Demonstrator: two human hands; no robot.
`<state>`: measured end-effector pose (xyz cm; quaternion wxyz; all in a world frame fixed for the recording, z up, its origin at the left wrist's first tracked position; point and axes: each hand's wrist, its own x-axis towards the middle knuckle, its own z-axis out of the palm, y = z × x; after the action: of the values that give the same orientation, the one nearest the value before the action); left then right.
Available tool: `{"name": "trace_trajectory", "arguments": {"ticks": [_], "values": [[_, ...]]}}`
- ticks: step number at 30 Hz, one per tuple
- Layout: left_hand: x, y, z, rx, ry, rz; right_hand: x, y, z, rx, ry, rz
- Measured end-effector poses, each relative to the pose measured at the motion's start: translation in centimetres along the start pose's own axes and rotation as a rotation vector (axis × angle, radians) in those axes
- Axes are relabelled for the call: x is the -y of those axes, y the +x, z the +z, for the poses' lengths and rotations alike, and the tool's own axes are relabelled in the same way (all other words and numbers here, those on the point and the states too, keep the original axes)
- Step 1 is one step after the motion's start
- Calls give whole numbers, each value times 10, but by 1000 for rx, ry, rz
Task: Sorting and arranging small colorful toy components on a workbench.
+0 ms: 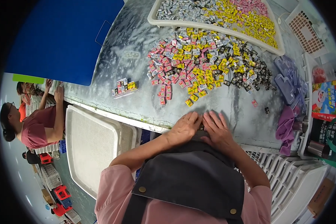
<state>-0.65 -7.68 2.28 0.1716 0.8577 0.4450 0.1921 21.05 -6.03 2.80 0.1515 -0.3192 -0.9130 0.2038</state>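
At the table's near edge, my left hand [185, 126] lies with its fingers bent and pressed together. Beside it, my right hand [217, 130] rests with its fingers stretched out toward the pile. A small dark piece [202, 127] shows in the gap between the two hands; the fingers mostly cover it, and its kind is hard to tell. Just beyond my fingertips spreads a heap of small wrapped blocks [198, 76] in pink, yellow, white and black. A few yellow blocks [190, 99] lie closest to my left hand. Off to the left sits a see-through tray [125, 89] partly filled with such blocks.
A large white tray [216, 29] of sorted blocks stands at the back. To the right are purple plastic pieces [285, 84] and a purple cloth [285, 128]. A blue board [63, 41] fills the far left. White crates [91, 145] stand below the table; another person [39, 127] works at left.
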Motion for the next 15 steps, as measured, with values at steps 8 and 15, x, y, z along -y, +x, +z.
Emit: {"name": "trace_trajectory", "arguments": {"ticks": [8,15], "values": [[-2,-28,-21,-311,-137,-297,-20,-20,-20,-297,239,482],[-1,-35,-15,-154,-273,-496,-8,-27,-5,-171,335,643]]}}
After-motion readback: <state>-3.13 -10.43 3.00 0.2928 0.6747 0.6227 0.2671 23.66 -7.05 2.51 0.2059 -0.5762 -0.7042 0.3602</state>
